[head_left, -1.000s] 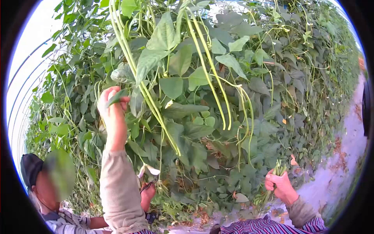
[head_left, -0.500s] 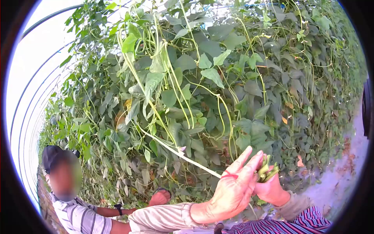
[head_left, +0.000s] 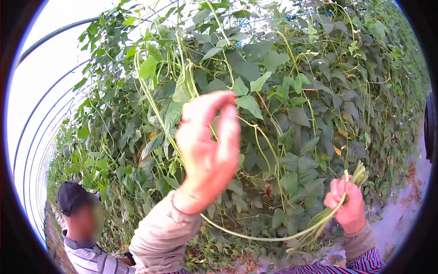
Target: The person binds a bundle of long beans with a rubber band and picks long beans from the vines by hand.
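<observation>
My right hand (head_left: 347,203), low on the right, is closed around a bundle of yardlong beans (head_left: 360,174). The cut ends stick up above the fist and the long pods hang below it. One pale, longer bean (head_left: 273,239) loops from that fist leftward, passing behind my left wrist. My left hand (head_left: 207,141) is raised in front of the vines, smeared by motion, its thumb and forefinger curved and apart with nothing visible between them. Just above its fingers hang slim green beans (head_left: 190,80); more pale beans (head_left: 153,102) dangle to its left.
A dense wall of bean vines (head_left: 301,160) fills the view, with a looped hanging bean (head_left: 264,146) near the middle. At lower left is another person (head_left: 93,255) in a dark cap and striped shirt. Curved hoops (head_left: 41,93) arch at the left; pale ground (head_left: 397,219) shows at right.
My left hand has left the bundle and risen up and left toward the hanging beans. My right hand has shifted right with the bundle. The other person's hand has dropped from view.
</observation>
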Motion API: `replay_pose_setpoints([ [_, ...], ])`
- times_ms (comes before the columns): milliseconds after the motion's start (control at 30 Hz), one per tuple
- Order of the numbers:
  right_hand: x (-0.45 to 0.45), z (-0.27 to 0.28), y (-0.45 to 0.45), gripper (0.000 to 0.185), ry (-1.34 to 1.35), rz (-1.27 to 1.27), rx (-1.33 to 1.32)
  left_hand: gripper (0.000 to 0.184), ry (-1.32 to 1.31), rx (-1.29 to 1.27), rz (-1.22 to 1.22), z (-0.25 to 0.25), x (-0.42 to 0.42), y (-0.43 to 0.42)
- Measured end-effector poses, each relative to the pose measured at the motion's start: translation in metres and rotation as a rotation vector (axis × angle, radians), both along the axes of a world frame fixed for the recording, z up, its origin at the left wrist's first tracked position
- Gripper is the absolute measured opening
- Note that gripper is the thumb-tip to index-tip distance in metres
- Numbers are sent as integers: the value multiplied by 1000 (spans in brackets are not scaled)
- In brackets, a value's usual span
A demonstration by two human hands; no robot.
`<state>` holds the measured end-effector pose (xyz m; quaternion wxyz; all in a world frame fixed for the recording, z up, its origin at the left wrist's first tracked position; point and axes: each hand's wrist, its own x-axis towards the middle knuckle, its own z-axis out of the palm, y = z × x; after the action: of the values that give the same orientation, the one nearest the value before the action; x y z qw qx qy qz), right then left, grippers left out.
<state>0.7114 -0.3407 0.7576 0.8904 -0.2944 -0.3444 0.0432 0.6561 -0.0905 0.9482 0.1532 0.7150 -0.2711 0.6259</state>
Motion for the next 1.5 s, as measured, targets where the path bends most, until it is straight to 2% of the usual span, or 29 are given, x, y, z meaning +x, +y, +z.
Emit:
replay_pose_setpoints([
  [33,8,-4,-10,33,16,22,9,16,-112,-205,-104,27,7,26],
  [100,19,-14,-28,37,126,-32,43,10,-393,-399,-42,82,14,89],
  [167,33,-25,-42,34,200,-46,90,14,-412,-590,25,125,23,168],
  [233,44,-38,-49,34,283,-68,121,16,-357,-584,14,145,35,219],
  [300,50,-47,-46,33,376,-105,123,19,21,-799,-132,157,40,230],
  [333,53,-51,-44,33,471,-146,121,20,10,-746,-147,165,51,236],
  [400,60,-62,-45,32,487,-134,103,22,-20,-670,-148,177,62,227],
  [433,64,-67,-46,31,512,-123,84,21,16,-561,-226,192,74,239],
  [500,68,-72,-45,30,501,-153,56,21,-12,-562,-421,222,100,256],
  [533,69,-74,-44,30,494,-170,50,21,-13,-556,-430,240,107,265],
  [600,70,-78,-43,30,480,-224,24,29,173,-485,-294,274,117,283],
  [633,71,-80,-44,30,478,-233,32,29,174,-479,-304,287,130,293],
  [667,71,-83,-44,30,500,-246,50,28,-32,-133,66,298,147,304],
  [733,71,-88,-44,30,523,-264,75,25,366,-301,-808,289,147,279],
  [800,69,-92,-44,29,523,-315,47,22,451,-300,-818,292,145,260],
  [867,68,-96,-44,28,515,-325,30,18,371,-459,-803,269,143,220],
  [900,67,-98,-45,27,506,-327,7,18,376,-461,-802,258,139,209],
  [967,66,-101,-45,26,511,-317,5,20,121,-610,-675,238,129,197],
  [1000,66,-103,-46,26,509,-309,4,18,215,-602,-761,220,117,194],
  [1033,66,-103,-47,26,514,-301,-2,12,160,-666,-699,205,110,194],
  [1100,66,-105,-49,25,537,-285,-33,16,136,-616,-456,159,93,185],
  [1133,67,-103,-49,25,541,-277,-45,15,80,-628,-503,134,89,169],
  [1167,67,-99,-48,26,566,-255,-49,17,55,-599,-409,117,97,178],
  [1233,68,-93,-47,27,598,-234,-70,19,276,-594,-322,88,94,191],
  [1333,72,-93,-46,22,589,-163,-99,21,230,-558,-292,70,110,183],
  [1367,72,-94,-46,22,593,-162,-107,19,205,-562,-399,70,118,178],
  [1433,72,-99,-49,18,588,-138,-82,17,262,-529,-253,80,128,190],
  [1500,70,-107,-56,17,618,-129,-65,13,230,-681,-322,91,130,166],
])
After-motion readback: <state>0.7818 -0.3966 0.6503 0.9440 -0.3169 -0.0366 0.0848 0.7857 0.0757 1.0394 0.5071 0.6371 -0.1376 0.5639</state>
